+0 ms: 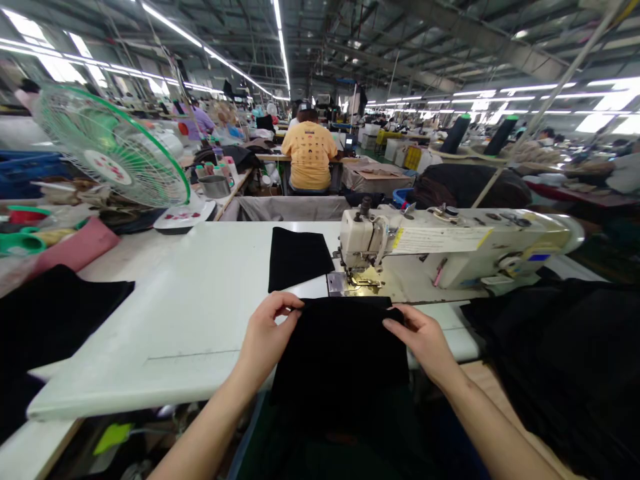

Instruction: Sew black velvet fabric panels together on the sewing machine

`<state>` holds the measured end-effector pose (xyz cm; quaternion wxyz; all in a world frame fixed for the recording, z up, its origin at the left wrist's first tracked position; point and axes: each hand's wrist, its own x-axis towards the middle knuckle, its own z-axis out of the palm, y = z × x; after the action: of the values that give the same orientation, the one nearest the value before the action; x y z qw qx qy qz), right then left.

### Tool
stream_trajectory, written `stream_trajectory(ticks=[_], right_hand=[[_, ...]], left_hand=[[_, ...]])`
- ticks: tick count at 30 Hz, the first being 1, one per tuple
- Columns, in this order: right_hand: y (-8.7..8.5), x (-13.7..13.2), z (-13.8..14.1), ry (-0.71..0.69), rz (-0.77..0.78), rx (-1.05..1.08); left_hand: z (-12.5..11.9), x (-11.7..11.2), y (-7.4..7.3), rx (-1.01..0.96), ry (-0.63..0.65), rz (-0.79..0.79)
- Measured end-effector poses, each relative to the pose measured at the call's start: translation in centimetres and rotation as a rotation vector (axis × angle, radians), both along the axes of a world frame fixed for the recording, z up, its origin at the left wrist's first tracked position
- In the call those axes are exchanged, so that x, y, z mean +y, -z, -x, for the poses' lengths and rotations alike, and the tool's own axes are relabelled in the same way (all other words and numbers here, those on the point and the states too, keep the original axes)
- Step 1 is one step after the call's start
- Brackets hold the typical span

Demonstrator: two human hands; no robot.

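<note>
A black fabric piece (345, 353) hangs over the front edge of the sewing table, its top edge just short of the needle plate (340, 283). My left hand (273, 327) pinches its upper left corner between thumb and fingers. At the upper right corner, my right hand (417, 333) grips the same cloth. Behind the plate stands a white sewing machine (450, 243), its presser foot and needle area above the plate. Another black fabric piece (300, 257) lies flat on the table, left of the needle.
More black cloth (575, 360) is heaped at the right, and a black piece (55, 313) lies at the far left. A green-rimmed fan (110, 150) stands at the back left. Ahead sits a person in a yellow shirt (309, 157). Thread cones (455, 135) stand behind the machine.
</note>
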<state>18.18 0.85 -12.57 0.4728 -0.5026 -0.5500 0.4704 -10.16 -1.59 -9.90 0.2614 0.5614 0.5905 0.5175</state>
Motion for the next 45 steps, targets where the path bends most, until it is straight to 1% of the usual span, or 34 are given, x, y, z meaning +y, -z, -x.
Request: stream_trajectory(ticks=[2, 3, 5, 6, 8, 10, 11, 13, 15, 17, 20, 22, 25, 28, 32, 36, 41, 45], right_hand=[[-0.4, -0.3, -0.2, -0.008, 0.003, 0.022], [-0.5, -0.4, -0.3, -0.015, 0.013, 0.040], [-0.7, -0.5, -0.6, -0.006, 0.025, 0.047], [-0.6, -0.5, -0.8, 0.021, 0.020, 0.037], [-0.1, -0.3, -1.3, 0.119, -0.007, 0.022], [0.5, 0.1, -1.7, 0.210, -0.035, 0.045], [0.7, 0.3, -1.8, 0.233, -0.041, 0.069], [0.9, 0.6, -2.0, 0.230, -0.039, 0.116], [0.7, 0.7, -1.9, 0.225, -0.025, 0.168], [0.3, 0.7, -1.7, 0.255, 0.006, 0.241], [-0.5, 0.6, -1.3, 0.312, 0.069, 0.345], [-0.9, 0.6, -1.1, 0.315, 0.089, 0.386], [-1.2, 0.5, -1.0, 0.277, 0.080, 0.424], [-1.3, 0.5, -1.2, 0.239, 0.102, 0.431], [-1.3, 0.5, -1.3, 0.254, 0.116, 0.394], [-2.0, 0.2, -1.0, 0.234, 0.061, 0.360], [-3.0, 0.1, -0.7, 0.191, 0.066, 0.404], [-3.3, 0.1, -0.7, 0.206, 0.057, 0.409]], left_hand=[[-0.2, -0.2, -0.3, 0.067, -0.035, -0.024], [-0.3, -0.3, -0.5, 0.056, -0.046, -0.011], [-0.6, -0.4, -0.8, -0.055, -0.031, 0.049], [-0.8, -0.4, -0.9, -0.134, -0.009, 0.083], [-1.1, -0.5, -1.3, -0.272, 0.029, 0.115], [-1.3, -0.6, -1.7, -0.334, 0.029, 0.100], [-1.4, -0.7, -1.9, -0.346, 0.021, 0.089], [-1.5, -0.9, -2.2, -0.362, 0.015, 0.099], [-1.6, -1.0, -2.5, -0.390, 0.020, 0.142], [-1.6, -0.9, -2.6, -0.446, 0.031, 0.169], [-1.6, -0.7, -2.6, -0.556, 0.049, 0.170], [-1.7, -0.5, -2.6, -0.597, 0.053, 0.167], [-1.7, -0.5, -2.7, -0.605, 0.049, 0.149], [-1.9, -0.5, -2.7, -0.581, 0.025, 0.124], [-1.9, -0.4, -2.7, -0.479, -0.032, 0.095], [-1.9, -0.3, -2.7, -0.381, -0.071, 0.058], [-1.4, 0.0, -2.9, -0.415, -0.151, 0.040], [-0.9, 0.1, -2.9, -0.421, -0.140, 0.066]])
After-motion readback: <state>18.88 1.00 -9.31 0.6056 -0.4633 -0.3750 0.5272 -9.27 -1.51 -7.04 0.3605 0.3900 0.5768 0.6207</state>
